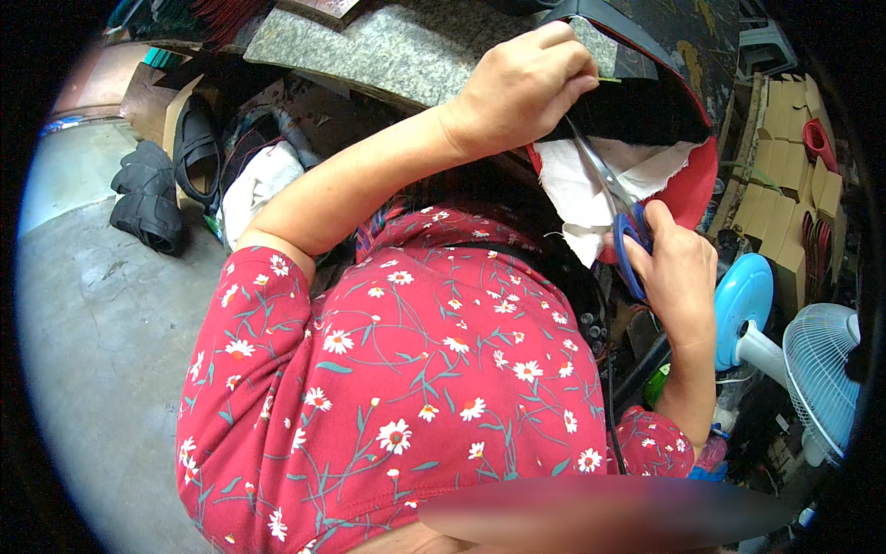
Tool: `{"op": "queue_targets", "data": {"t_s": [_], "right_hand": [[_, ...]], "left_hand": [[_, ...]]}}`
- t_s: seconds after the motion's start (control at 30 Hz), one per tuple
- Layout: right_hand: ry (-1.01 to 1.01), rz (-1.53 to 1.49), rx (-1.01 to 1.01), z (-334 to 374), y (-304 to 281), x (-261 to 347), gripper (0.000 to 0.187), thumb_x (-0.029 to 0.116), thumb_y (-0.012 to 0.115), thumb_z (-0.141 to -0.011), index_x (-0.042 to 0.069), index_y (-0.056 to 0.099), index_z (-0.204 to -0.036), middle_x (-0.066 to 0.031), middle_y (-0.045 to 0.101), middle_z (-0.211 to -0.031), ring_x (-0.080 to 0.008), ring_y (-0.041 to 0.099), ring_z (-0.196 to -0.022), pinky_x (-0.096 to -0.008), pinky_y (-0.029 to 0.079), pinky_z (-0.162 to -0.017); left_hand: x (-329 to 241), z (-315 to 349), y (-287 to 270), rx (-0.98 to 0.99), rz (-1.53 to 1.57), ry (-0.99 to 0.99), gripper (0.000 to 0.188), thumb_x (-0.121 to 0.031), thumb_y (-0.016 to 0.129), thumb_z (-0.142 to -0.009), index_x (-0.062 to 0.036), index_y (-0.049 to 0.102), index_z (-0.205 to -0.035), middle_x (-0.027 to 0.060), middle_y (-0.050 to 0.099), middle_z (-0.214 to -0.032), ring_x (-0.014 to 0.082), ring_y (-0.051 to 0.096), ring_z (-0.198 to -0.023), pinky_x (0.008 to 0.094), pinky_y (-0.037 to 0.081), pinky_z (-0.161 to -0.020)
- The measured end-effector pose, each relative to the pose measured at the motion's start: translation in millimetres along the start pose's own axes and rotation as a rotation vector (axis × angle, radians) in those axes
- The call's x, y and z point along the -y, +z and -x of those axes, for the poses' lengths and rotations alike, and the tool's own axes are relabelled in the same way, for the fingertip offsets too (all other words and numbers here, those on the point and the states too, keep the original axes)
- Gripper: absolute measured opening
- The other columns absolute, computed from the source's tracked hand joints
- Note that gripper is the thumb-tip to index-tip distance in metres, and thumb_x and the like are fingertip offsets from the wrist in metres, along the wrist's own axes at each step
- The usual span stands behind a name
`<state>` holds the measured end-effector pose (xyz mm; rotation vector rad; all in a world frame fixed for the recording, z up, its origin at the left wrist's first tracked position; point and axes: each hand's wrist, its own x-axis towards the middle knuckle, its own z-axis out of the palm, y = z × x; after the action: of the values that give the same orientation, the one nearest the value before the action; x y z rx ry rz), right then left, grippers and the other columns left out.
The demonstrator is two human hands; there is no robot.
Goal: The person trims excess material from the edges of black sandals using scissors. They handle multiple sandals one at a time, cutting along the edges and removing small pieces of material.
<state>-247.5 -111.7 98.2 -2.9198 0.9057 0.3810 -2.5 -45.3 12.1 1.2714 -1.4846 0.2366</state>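
Observation:
My right hand [678, 268] has its fingers through the blue handles of a pair of scissors [604, 166]. The steel blades point up and left, their tips just under my left hand [526, 92]. That hand is closed in a pinch, and a thin yellowish sliver shows beside its fingertips; what it grips is mostly hidden. Under the blades hangs a white cloth [577, 189] with frayed edges. Behind it lie a black fabric piece [646, 111] and red material [694, 185] with a curved edge.
A grey stone slab [369, 51] lies on the bench ahead. Black shoes or sandals [148, 198] and a white cloth bundle [263, 189] are at the left. At the right stand a fan [821, 369] with a round blue base [743, 309] and folded cardboard boxes [784, 185].

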Motion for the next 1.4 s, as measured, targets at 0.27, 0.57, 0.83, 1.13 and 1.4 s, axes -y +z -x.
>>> {"op": "queue_targets", "data": {"t_s": [0.27,0.57,0.83,1.13,1.4], "right_hand": [[0.128,-0.326,0.064,13,-3,-29,0.034,0.029,0.08,-0.081,0.002,0.06,-0.078,-0.0075,0.05,-0.054,-0.0155,0.046,-0.048,-0.0345,0.035,-0.049],[0.159,-0.277,-0.091,20,5,-38,0.026,0.023,0.077,-0.085,0.001,0.063,-0.085,-0.0043,0.056,-0.058,-0.0098,0.047,-0.052,-0.0304,0.034,-0.048],[0.083,-1.103,-0.29,70,-22,-112,0.048,0.033,0.088,-0.073,-0.001,0.063,-0.097,-0.0013,0.061,-0.085,-0.0062,0.054,-0.061,-0.0212,0.039,-0.051],[0.611,-0.481,-0.139,55,10,-156,0.018,0.017,0.075,-0.089,0.003,0.066,-0.085,0.0091,0.051,-0.061,-0.0002,0.041,-0.055,-0.0211,0.027,-0.049],[0.464,-0.44,-0.317,-24,18,-153,0.026,0.031,0.076,-0.088,0.005,0.071,-0.09,0.0001,0.059,-0.061,-0.0078,0.051,-0.054,-0.0279,0.039,-0.051]], "left_hand": [[-8,13,-18,0.146,0.008,-0.627,0.064,-0.052,0.069,-0.09,-0.002,0.049,-0.124,0.0114,0.064,-0.077,0.0345,0.067,-0.07,0.0443,0.053,-0.066],[-12,-1,2,0.415,0.411,-0.876,0.077,-0.015,0.06,-0.089,0.0049,0.023,-0.154,0.017,0.069,-0.093,0.0254,0.07,-0.084,0.0354,0.056,-0.081],[-3,-72,-9,-0.235,0.21,0.046,0.068,0.006,0.053,-0.087,0.004,0.03,-0.151,0.0321,0.053,-0.134,0.0401,0.06,-0.121,0.041,0.048,-0.102],[12,-7,-1,0.335,-0.382,0.244,0.049,-0.014,0.054,-0.09,-0.0126,0.056,-0.139,0.0083,0.061,-0.138,0.0257,0.061,-0.124,0.0382,0.05,-0.105],[2,29,-34,0.544,-0.462,-0.075,0.043,-0.012,0.061,-0.084,-0.0045,0.061,-0.126,0.0145,0.063,-0.13,0.0317,0.057,-0.124,0.0459,0.046,-0.105]]}}
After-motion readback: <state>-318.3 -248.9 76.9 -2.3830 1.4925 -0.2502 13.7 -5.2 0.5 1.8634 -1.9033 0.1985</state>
